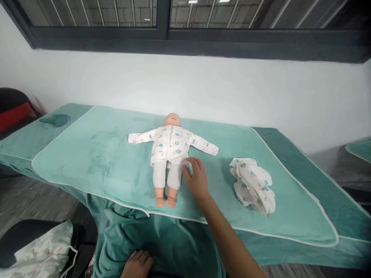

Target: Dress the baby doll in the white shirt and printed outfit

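Observation:
A baby doll (172,119) lies on its back on the green blanket, head toward the wall and bare feet toward me. It wears a white baby shirt (171,144) with small green prints, sleeves spread wide, and white pants (159,174). My right hand (197,177) is at the doll's right-hand side in view, thumb and fingers closed on the shirt's lower hem corner. Lower down, my left hand (137,264) rests on the hanging green cloth with its fingers laid out, holding nothing. A crumpled printed white garment (253,187) lies right of my right hand.
The light green blanket (101,162) covers the bed, which stands against a white wall under a dark window frame (174,40). At the lower left, a black chair (37,227) carries a pale printed cloth (46,251). A small dark green cushion-like thing (58,119) lies far left.

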A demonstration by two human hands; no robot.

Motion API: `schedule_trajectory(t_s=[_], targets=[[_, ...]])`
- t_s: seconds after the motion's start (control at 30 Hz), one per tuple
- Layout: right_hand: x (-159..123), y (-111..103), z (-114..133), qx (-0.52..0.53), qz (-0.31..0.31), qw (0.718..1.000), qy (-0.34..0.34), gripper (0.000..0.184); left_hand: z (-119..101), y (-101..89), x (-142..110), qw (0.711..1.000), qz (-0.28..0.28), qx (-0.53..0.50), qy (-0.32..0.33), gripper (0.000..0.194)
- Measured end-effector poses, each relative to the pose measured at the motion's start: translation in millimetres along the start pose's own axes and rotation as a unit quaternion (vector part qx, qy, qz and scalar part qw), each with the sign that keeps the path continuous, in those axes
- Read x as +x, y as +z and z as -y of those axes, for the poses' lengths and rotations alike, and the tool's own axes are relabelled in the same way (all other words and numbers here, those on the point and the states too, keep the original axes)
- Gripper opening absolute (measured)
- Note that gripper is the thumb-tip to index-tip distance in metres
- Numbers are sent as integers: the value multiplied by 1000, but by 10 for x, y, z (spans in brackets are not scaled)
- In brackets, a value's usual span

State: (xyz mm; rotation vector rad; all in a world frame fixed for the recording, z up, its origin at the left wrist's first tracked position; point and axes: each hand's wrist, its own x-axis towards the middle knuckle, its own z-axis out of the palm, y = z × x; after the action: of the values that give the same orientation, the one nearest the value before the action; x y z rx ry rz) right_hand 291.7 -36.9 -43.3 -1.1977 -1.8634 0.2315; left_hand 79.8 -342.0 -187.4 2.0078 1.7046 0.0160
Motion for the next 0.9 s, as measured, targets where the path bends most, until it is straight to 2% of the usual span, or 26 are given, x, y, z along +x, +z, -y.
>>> schedule_trajectory(t_s=[0.07,0.13,0.23,0.37,0.5,0.6,0.63,0.7,0.8,0.9], targets=[[-99,39,-153,-4,26,999,35,25,-123,-130,137,994,110,-16,-10,42],[-221,56,-257,1,60,997,45,26,-248,-292,250,981,192,-24,-14,43],[-433,5,-320,32,58,996,54,29,-333,-472,320,970,242,-20,-19,45],[-723,-162,-339,68,21,992,106,26,-278,-552,349,974,223,-28,-3,44],[-969,-420,-432,62,23,990,126,26,-204,-463,410,977,210,-29,0,45],[-1090,-716,-587,-48,-25,993,108,28,-166,-362,448,980,196,-41,1,45],[-1113,-828,-646,-111,-49,988,100,30,-159,-337,459,981,189,-52,3,44],[-1132,-1052,-763,-249,-75,960,109,37,-156,-308,486,982,170,-75,14,41],[-1112,-1334,-922,-383,-43,906,176,49,-161,-287,534,985,139,-96,43,38],[-1057,-1522,-1089,-391,-6,893,224,47,-131,-276,572,988,75,-116,68,35]])
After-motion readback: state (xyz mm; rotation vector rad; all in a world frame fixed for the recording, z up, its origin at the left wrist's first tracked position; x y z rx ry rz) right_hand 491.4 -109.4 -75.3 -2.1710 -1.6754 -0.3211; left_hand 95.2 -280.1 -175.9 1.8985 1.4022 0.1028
